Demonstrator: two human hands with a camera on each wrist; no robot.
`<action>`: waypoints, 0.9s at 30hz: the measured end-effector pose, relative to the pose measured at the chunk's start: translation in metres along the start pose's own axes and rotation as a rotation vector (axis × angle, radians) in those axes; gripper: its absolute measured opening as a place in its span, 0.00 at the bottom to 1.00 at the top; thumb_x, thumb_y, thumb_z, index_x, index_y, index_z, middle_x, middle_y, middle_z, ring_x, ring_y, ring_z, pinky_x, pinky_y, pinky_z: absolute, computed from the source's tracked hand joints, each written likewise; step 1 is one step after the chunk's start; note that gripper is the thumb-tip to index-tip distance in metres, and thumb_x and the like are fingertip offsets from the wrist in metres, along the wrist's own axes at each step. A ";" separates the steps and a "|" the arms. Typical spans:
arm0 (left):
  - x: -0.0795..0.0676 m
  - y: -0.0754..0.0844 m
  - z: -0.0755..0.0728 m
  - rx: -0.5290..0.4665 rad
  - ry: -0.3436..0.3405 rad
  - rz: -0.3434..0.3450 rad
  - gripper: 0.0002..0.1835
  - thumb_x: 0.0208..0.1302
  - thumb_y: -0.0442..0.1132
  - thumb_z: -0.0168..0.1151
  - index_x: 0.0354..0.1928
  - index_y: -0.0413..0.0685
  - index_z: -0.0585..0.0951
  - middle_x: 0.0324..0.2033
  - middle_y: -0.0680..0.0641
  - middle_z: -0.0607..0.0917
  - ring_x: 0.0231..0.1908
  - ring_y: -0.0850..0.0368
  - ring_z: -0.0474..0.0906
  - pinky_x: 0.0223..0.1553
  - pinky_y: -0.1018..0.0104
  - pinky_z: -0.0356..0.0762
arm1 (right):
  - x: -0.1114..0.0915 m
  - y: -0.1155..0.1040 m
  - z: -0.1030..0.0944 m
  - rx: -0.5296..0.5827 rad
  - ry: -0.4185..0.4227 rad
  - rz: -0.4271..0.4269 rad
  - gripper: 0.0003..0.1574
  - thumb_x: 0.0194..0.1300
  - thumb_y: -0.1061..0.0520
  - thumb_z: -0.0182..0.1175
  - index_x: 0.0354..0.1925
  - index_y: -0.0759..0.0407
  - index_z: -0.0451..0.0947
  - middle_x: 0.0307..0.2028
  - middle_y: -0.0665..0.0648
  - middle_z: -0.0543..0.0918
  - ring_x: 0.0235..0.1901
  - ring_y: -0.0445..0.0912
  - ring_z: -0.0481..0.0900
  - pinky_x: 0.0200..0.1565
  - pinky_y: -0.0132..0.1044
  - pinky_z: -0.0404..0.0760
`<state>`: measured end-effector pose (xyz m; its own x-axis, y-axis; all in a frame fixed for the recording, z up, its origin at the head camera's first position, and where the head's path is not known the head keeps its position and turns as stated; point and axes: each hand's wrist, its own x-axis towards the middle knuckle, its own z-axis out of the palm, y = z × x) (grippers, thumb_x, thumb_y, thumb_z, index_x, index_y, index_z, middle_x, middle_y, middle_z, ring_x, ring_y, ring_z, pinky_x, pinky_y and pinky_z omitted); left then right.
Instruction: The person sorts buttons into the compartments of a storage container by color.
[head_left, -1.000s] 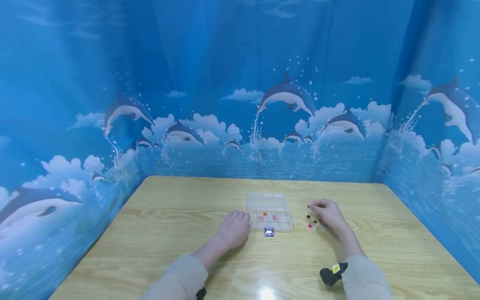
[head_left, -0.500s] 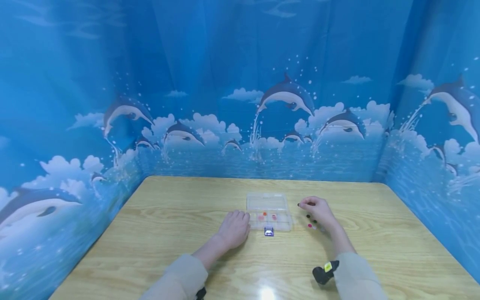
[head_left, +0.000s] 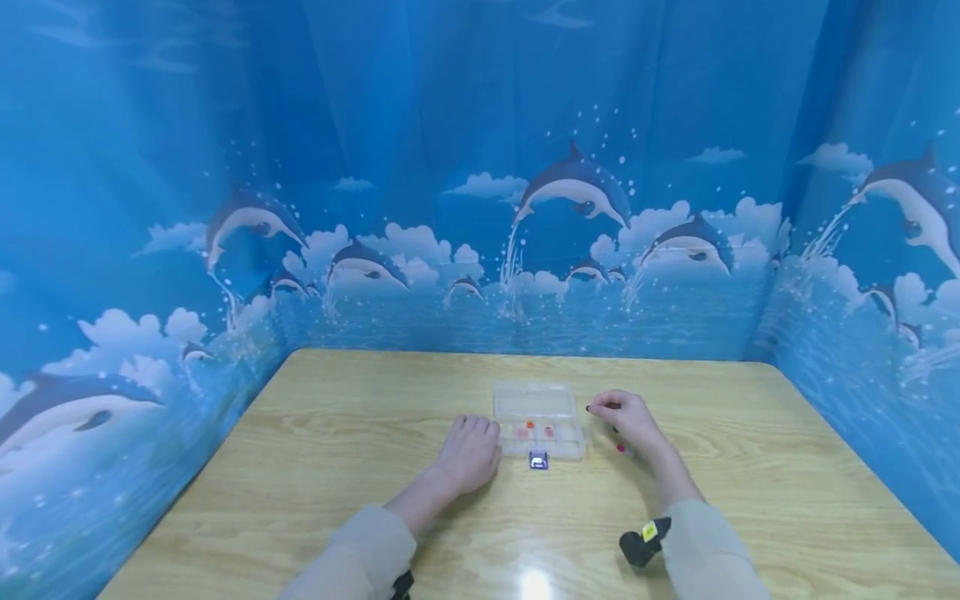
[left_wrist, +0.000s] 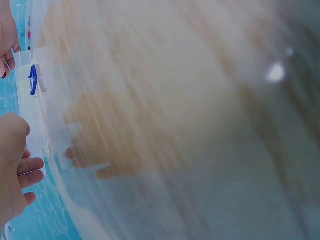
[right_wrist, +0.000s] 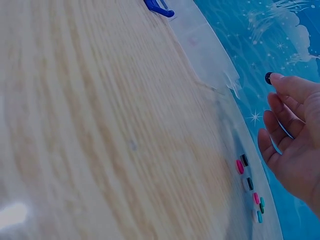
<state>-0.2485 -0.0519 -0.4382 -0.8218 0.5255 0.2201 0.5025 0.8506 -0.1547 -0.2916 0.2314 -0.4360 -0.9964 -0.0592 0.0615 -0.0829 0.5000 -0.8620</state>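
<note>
A clear plastic compartment box [head_left: 543, 448] lies with its lid [head_left: 533, 400] raised at the back and a blue clasp [head_left: 538, 460] at its front. Small orange [head_left: 530, 424] and pink pieces [head_left: 549, 431] sit inside. My left hand [head_left: 467, 454] holds the box's left end; its thumb [left_wrist: 20, 122] overlaps that end in the left wrist view. To the right of the box, my right hand [head_left: 628, 419] pinches a small black button [right_wrist: 268, 78] between thumb and index finger, raised above the table. The other right fingers hang loosely bent.
Several loose buttons, among them a pink one [right_wrist: 240, 166] and a black one [right_wrist: 244, 160], lie on the wood-grain table [head_left: 360, 400] below my right hand. A blue dolphin-print curtain [head_left: 450, 167] closes off the back and sides.
My right hand has moved left with the black button, from above the loose buttons to near the box's right side. The left hand stays at the box.
</note>
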 end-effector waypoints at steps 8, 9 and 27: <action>0.001 0.000 0.001 -0.002 -0.019 0.002 0.15 0.67 0.47 0.49 0.45 0.43 0.74 0.38 0.47 0.76 0.43 0.53 0.71 0.51 0.58 0.67 | 0.003 0.000 0.006 0.035 -0.008 -0.002 0.10 0.61 0.59 0.59 0.37 0.66 0.77 0.39 0.60 0.79 0.40 0.48 0.72 0.42 0.37 0.71; 0.001 0.000 0.001 0.002 -0.017 0.006 0.15 0.67 0.47 0.49 0.45 0.43 0.74 0.37 0.47 0.76 0.42 0.53 0.71 0.50 0.59 0.68 | 0.003 0.000 0.007 0.034 -0.008 -0.002 0.10 0.61 0.58 0.60 0.38 0.66 0.77 0.39 0.59 0.79 0.40 0.49 0.73 0.42 0.37 0.71; 0.002 0.001 0.001 0.033 -0.011 0.015 0.14 0.67 0.47 0.50 0.43 0.43 0.74 0.34 0.48 0.75 0.38 0.55 0.70 0.44 0.62 0.70 | 0.007 -0.002 0.023 -0.025 -0.027 -0.018 0.11 0.60 0.58 0.61 0.37 0.66 0.79 0.39 0.59 0.80 0.43 0.51 0.74 0.47 0.45 0.70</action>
<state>-0.2497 -0.0499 -0.4387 -0.8173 0.5378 0.2070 0.5057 0.8416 -0.1897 -0.2975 0.2104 -0.4451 -0.9938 -0.0916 0.0627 -0.1014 0.5200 -0.8481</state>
